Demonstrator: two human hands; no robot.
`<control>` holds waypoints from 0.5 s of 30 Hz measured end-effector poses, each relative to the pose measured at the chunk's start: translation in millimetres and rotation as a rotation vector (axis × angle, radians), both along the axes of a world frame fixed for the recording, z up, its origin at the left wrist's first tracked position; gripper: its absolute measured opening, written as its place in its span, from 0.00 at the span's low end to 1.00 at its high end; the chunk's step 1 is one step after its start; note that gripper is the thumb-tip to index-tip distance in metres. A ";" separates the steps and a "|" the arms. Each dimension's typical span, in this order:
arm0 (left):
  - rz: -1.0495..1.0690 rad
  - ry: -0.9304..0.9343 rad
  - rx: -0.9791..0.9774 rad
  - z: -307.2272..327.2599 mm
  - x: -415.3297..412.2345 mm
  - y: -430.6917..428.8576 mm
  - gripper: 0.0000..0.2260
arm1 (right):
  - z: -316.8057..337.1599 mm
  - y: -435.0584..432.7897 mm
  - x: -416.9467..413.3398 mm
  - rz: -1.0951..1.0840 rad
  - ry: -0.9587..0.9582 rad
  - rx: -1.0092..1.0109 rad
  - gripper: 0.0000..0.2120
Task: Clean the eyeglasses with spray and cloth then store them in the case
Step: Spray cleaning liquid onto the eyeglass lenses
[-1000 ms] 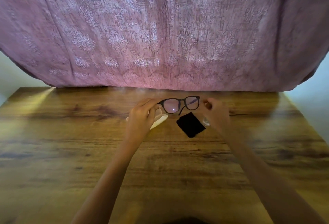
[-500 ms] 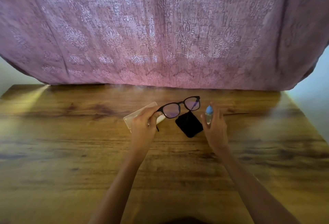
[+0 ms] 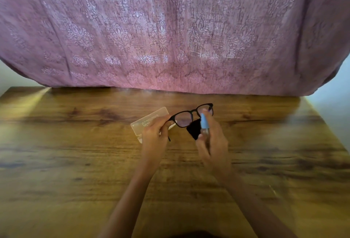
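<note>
Eyeglasses (image 3: pixel 191 117) held up off the tabletop (image 3: pixel 75 162), lenses tilted toward the wearer of the camera, gripped at the left temple hinge by the left hand (image 3: pixel 154 137). Half a second back, held a little further from the spray bottle (image 3: pixel 204 124); now brought close, with the bottle's blue cap overlapping the right lens in the head view. A second back, bottle only just being picked off the tabletop; now raised upright and aimed at the lenses. Likely meaning: pick-up stage over, spraying about to start or just starting, though no mist visible. Wiping and storing not yet begun.

Left hand closed in a pinch, fingers wrapped around the frame end, the loose temple arm hanging down below the knuckles. Wrist straight, forearm reaching in from lower centre. Right hand (image 3: pixel 212 143) closed around the clear body of the bottle, one finger apparently up at the cap, though too blurred to say whether pressing. Right forearm angled in from the lower right.

Black cloth (image 3: pixel 194 129) lying flat on the tabletop, seen between the two hands and partly behind the bottle. Pale translucent case (image 3: pixel 149 122) lying on the tabletop, partly hidden by the left hand; open or shut, cannot tell. Pink patterned curtain (image 3: pixel 170 29) hanging along the far edge.
</note>
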State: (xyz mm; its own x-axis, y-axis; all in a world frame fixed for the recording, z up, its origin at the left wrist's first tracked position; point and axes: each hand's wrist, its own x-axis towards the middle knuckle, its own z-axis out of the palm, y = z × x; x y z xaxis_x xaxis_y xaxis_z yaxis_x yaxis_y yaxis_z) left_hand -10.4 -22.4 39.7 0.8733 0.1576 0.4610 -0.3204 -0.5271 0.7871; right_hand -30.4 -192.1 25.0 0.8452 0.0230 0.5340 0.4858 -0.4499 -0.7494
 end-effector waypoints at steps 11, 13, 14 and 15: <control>-0.010 0.007 0.041 -1.4 -6.8 0.4 0.12 | 21.1 29.0 -11.2 -0.062 0.105 -0.113 0.28; 0.000 -0.007 0.049 -1.5 -8.3 -0.4 0.12 | 20.6 29.2 -10.5 -0.105 0.115 -0.127 0.27; -0.001 -0.015 0.053 -1.5 -9.0 -0.5 0.12 | 20.2 29.3 -10.7 -0.122 0.118 -0.139 0.26; -0.004 -0.020 0.055 -1.5 -9.6 -0.7 0.12 | 19.9 29.3 -10.7 -0.135 0.123 -0.146 0.26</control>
State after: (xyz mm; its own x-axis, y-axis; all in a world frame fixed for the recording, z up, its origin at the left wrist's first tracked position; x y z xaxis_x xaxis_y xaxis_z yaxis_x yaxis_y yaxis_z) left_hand -19.9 -23.1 38.2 0.8647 0.1275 0.4859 -0.3379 -0.5681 0.7504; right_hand -41.1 -162.8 44.9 0.9041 -0.0250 0.4265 0.3232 -0.6130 -0.7210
